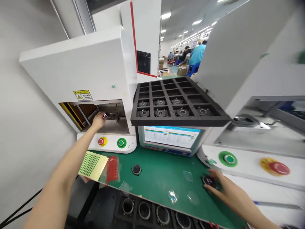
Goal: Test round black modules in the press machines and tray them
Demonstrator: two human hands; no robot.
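My left hand (98, 121) reaches into the opening of the white machine on the left. Its fingers are closed on a small dark watch face (105, 115) with a lit display, right beside a black fixture (112, 115). On the right, my right hand (222, 187) grips a round watch face (209, 181) by its edges, at the green mat (159, 175). Faint light marks show on its dark screen. Another round watch face (136, 169) lies on the mat between my hands. Clear film pieces (193, 197) lie nearby.
A black foam tray (181, 122) with several watch faces stands above a monitor (169, 136). Below the mat edge sits another tray (135, 213) holding watch rings. Red stop buttons (278, 168) and green buttons (121, 143) front both machines. Sticker sheets (92, 164) lie left; people (197, 54) sit behind.
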